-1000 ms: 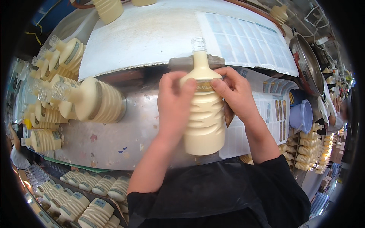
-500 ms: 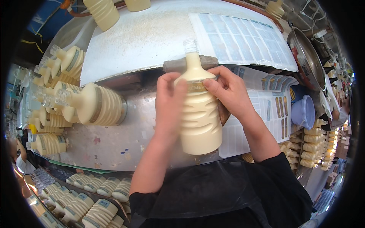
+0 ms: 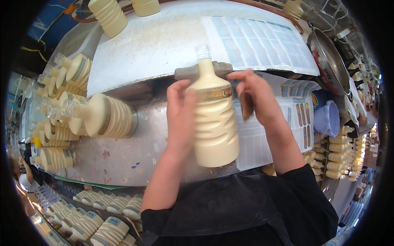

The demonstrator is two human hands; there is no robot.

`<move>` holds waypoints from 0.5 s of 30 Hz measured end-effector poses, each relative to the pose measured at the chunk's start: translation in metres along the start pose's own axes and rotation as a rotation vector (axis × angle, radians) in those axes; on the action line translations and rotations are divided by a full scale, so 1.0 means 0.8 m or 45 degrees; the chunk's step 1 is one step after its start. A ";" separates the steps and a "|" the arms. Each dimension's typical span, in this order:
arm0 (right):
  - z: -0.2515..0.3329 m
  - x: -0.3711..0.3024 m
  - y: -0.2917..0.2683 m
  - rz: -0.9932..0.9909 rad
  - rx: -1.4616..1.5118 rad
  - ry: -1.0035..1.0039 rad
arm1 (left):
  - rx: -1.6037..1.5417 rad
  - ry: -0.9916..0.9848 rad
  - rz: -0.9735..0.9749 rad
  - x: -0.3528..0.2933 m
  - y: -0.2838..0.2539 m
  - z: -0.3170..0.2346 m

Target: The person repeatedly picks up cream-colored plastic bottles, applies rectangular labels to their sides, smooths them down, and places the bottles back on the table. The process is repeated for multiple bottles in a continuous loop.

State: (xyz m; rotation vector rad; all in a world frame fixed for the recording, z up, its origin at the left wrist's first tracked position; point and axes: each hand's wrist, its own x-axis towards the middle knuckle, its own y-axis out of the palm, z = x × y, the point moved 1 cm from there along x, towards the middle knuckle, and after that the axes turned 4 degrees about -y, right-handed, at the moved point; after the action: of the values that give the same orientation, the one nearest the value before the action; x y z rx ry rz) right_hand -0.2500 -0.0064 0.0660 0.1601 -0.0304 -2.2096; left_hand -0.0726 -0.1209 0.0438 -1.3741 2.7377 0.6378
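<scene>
A cream-coloured bottle [image 3: 216, 137] with a wavy ribbed body lies in front of me, its clear glass neck pointing away and its upper part on a grey-brown roll [image 3: 225, 68]. Around its shoulder runs a gold-brown label band [image 3: 217, 94]. My left hand [image 3: 179, 112], partly blurred, is closed against the bottle's left side with the thumb near the label's end. Just off the right side, my right hand [image 3: 259, 96] holds a small flat brown piece [image 3: 247, 105] in its curled fingers, the index finger pointing toward the bottle's shoulder.
Several similar bottles [image 3: 100, 115] stand or lie at the left, with more in trays [image 3: 117, 229] at lower left. Label sheets [image 3: 262, 41] cover part of the white board, and others [image 3: 262, 149] lie at right beside a lavender bucket [image 3: 327, 119] and a metal pan [image 3: 330, 61].
My right hand has come off the label and moved slightly right, showing the brown piece. The bottle has turned a little, bringing more of the label's lettering into sight.
</scene>
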 end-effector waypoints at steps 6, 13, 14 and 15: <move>0.018 -0.033 0.026 -0.348 -0.487 -0.738 | -0.095 -0.009 -0.033 0.000 -0.001 0.007; 0.044 -0.057 0.081 0.070 -1.267 -1.482 | -0.482 -0.174 -0.044 -0.004 -0.008 0.003; 0.045 -0.055 0.082 0.010 -1.342 -1.527 | -0.517 -0.189 -0.039 -0.005 -0.008 0.002; 0.047 -0.057 0.089 0.092 -1.375 -1.496 | -0.527 -0.207 -0.057 -0.005 -0.009 0.003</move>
State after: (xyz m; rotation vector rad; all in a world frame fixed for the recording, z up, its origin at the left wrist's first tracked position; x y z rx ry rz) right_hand -0.1712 -0.0138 0.1140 -1.6501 0.4785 -1.6664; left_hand -0.0654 -0.1207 0.0396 -1.3661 2.5311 1.3074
